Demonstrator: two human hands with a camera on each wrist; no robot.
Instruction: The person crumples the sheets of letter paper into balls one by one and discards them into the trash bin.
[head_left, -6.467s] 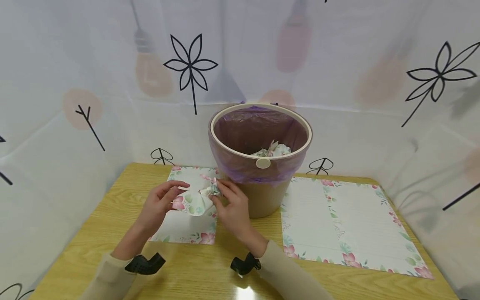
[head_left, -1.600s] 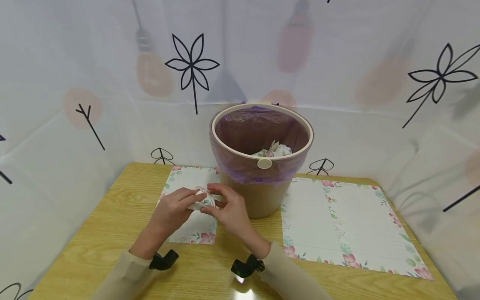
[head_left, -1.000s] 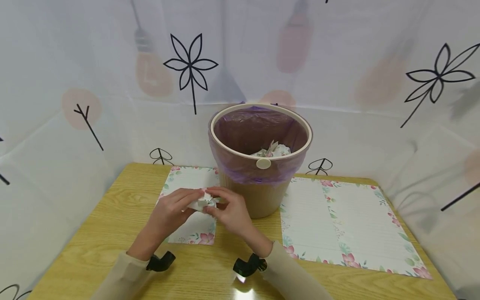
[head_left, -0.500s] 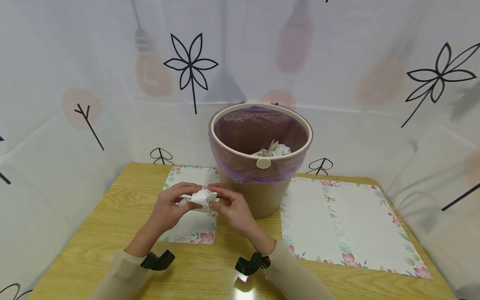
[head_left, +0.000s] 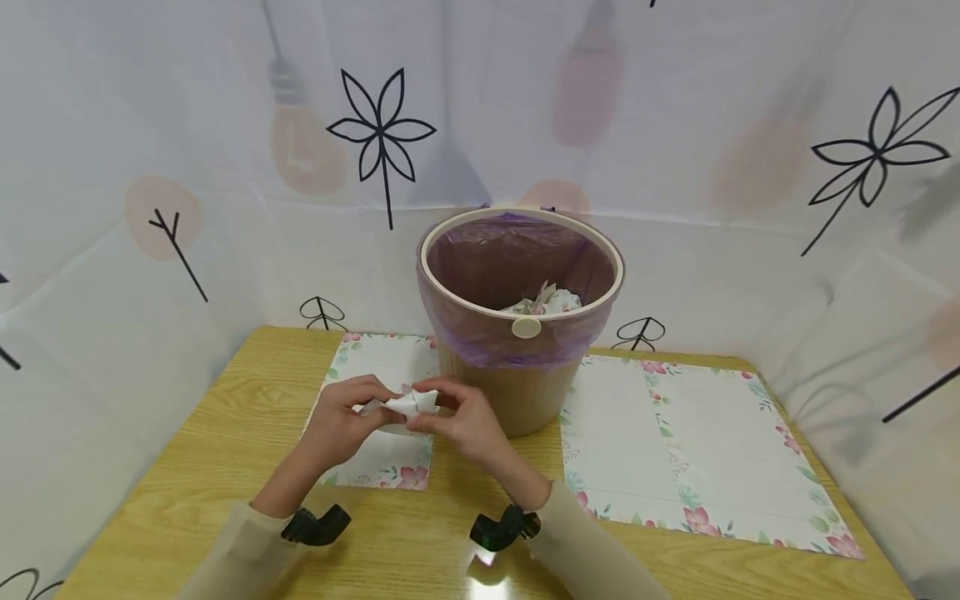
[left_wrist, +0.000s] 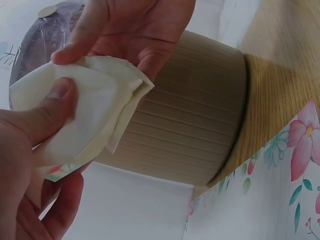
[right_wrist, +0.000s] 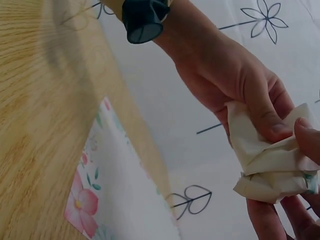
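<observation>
A crumpled sheet of floral-bordered paper (head_left: 411,405) is held between both hands, above another sheet lying flat. My left hand (head_left: 341,421) grips its left side; in the left wrist view the thumb (left_wrist: 57,100) presses on the plain white face while fingers curl beneath. On the other side my right hand (head_left: 471,421) pinches the paper with thumb and fingers. Folds and a bent edge show on the crumpled paper (right_wrist: 272,167) in the right wrist view. Just behind the hands stands a beige trash bin (head_left: 525,400) with a purple liner, several crumpled paper pieces (head_left: 551,300) inside.
On the wooden table (head_left: 225,400) one flat floral sheet (head_left: 382,462) lies left of the bin. To the right, two more flat floral sheets (head_left: 742,450) lie side by side. A patterned white cloth (head_left: 675,167) rises behind the table.
The paper was a loose, partly spread sheet earlier; now it is a small folded bundle. Both hands have come together around it, turning and squeezing it. The bin and flat sheets have stayed put.
</observation>
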